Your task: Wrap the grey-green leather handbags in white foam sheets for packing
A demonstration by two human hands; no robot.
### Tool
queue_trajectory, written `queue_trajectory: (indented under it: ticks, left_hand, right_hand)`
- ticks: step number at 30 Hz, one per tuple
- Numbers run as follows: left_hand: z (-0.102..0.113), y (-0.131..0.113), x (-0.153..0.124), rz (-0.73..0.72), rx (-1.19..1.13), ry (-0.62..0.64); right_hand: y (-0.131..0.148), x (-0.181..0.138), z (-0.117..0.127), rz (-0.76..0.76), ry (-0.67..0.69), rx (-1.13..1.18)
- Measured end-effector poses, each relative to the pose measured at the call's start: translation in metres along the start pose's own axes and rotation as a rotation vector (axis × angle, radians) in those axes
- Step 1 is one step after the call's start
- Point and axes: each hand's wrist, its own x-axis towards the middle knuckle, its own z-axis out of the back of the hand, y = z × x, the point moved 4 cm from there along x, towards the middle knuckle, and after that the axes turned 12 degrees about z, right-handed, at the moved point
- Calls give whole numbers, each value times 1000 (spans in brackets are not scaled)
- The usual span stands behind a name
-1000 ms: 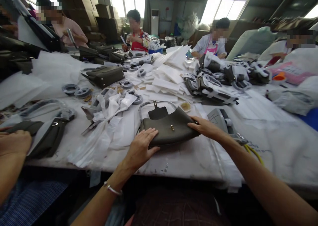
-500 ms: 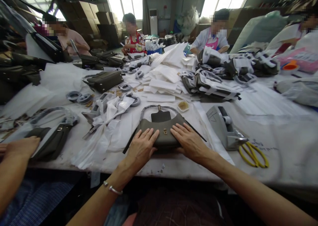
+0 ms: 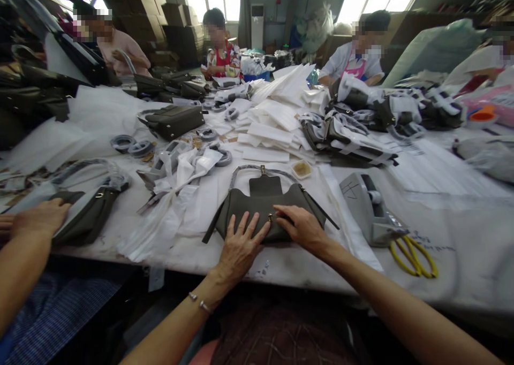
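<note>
A dark olive handbag point(image 3: 244, 202) lies on the table in front of me, its wrapped handle and the strap tab point(image 3: 265, 185) stretched out at the far side. My left hand point(image 3: 241, 244) rests on the bag's front with fingers spread, the index fingertip beside the small gold clasp point(image 3: 270, 217). From the right, my right hand point(image 3: 301, 227) reaches over the bag. Its fingers are bent and close together, with the tips at the clasp; its thumb is largely hidden.
A grey tape dispenser point(image 3: 365, 210) and yellow-handled scissors point(image 3: 413, 255) lie to the right. Beyond the bag are a small dish point(image 3: 301, 168) and stacked white paper point(image 3: 269, 135). At left, a co-worker's hand point(image 3: 40, 218) touches another handbag point(image 3: 90, 220). More people work across the table.
Both hands lay flat on the bag's front before. My right fingers have bent and come to the clasp, and my left hand has shifted toward it. The view has shifted slightly.
</note>
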Motion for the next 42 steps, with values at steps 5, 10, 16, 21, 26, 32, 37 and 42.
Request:
queue_trajectory:
  ticks: [5, 10, 16, 21, 26, 32, 37, 42]
  left_hand:
    - [-5, 1, 1, -20, -17, -12]
    - [-7, 5, -1, -31, -52, 4]
    - [-4, 5, 2, -17, -35, 42]
    - [-7, 2, 9, 6, 17, 94]
    - [-7, -2, 16, 14, 44, 110]
    - [4, 5, 9, -76, 14, 30]
    - [-2, 26, 3, 82, 36, -11]
    - [-11, 22, 6, 152, 59, 45]
  right_hand:
    - [-13, 55, -2, 101, 393, 158]
    - [-6, 80, -3, 462, 699, 154]
    - [5, 83, 5, 1002, 773, -93]
    - [19, 68, 35, 735, 467, -164]
    - [19, 11, 30, 299, 258, -259]
    - [-11, -34, -22, 152, 232, -372]
    - [-11, -30, -25, 138, 212, -370]
    - [-5, -5, -31, 101, 208, -296]
